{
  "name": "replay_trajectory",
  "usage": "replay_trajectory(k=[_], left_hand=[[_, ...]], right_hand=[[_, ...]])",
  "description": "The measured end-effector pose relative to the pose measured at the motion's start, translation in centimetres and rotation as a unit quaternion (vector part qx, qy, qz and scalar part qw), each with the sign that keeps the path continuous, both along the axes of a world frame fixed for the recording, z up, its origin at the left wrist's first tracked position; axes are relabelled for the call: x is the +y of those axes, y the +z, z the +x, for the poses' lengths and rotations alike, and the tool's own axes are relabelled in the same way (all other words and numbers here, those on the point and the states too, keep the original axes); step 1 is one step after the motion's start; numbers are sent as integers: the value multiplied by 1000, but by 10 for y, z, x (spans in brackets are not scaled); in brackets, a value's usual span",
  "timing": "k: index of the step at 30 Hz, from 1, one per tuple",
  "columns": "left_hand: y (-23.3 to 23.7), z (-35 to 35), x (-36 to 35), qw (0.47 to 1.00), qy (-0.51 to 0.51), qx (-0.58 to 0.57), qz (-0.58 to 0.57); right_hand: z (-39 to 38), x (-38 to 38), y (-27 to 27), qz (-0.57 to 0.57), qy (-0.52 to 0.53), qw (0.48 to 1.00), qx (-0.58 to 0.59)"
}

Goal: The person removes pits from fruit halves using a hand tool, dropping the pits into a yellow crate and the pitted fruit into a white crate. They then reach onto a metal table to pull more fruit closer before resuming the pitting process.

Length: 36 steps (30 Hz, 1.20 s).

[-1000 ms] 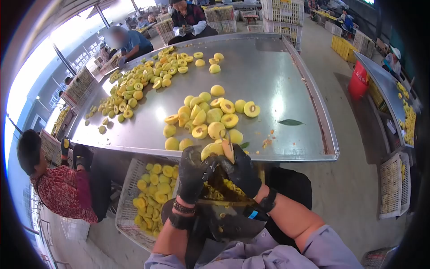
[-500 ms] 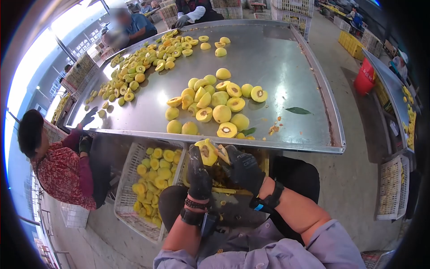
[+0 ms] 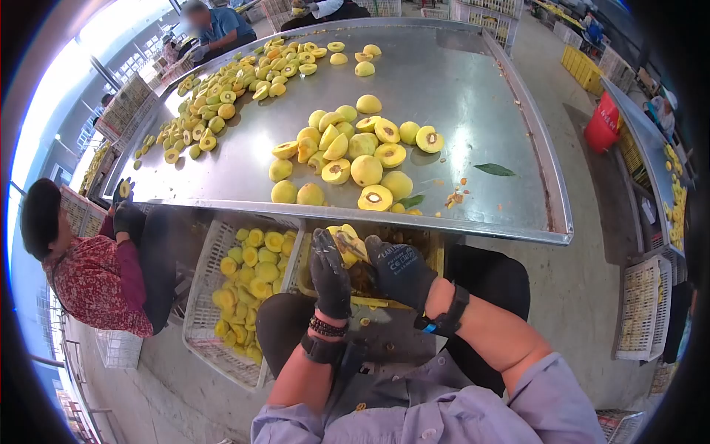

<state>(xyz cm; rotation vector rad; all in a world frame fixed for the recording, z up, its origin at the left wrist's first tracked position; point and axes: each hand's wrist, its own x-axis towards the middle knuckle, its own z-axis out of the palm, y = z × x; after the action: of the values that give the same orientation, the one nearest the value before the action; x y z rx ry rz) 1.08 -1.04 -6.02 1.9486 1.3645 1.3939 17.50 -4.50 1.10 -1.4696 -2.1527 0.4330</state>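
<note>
Both my hands wear dark gloves and meet just below the front edge of the metal table (image 3: pixel 473 89). In my left hand (image 3: pixel 330 275) is a yellow fruit half (image 3: pixel 346 243), its cut face showing. My right hand (image 3: pixel 403 274) is closed at the fruit's right side, around a small tool whose shape is hard to make out. Beyond the edge lies a group of halved yellow fruits (image 3: pixel 367 170), some with pits showing. Under my hands stands a yellow bin (image 3: pixel 439 277), partly hidden.
At the left, a white crate (image 3: pixel 198 314) holds many fruit halves. A co-worker in red (image 3: pixel 96 281) sits beside it. A larger fruit pile (image 3: pixel 259 78) covers the table's far left. A leaf (image 3: pixel 494 169) lies to the right, and a red bucket (image 3: pixel 603 124) stands beyond.
The fruit half has turned in my left hand, and my right hand's fingers have shifted against it. The co-worker at the left has drawn both hands together around a fruit piece.
</note>
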Motion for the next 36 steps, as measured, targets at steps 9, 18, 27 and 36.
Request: replay_trajectory(k=[9, 18, 27, 36], left_hand=[[47, 10, -3, 995, 26, 88, -39], [31, 10, 1, 979, 27, 197, 44], [42, 23, -7, 981, -44, -153, -111], [37, 24, -11, 995, 20, -71, -70]], right_hand=[[6, 1, -24, -32, 66, 987, 144], [9, -4, -11, -95, 46, 991, 77], [14, 1, -13, -93, 134, 918, 361], [14, 2, -14, -98, 131, 945, 284]])
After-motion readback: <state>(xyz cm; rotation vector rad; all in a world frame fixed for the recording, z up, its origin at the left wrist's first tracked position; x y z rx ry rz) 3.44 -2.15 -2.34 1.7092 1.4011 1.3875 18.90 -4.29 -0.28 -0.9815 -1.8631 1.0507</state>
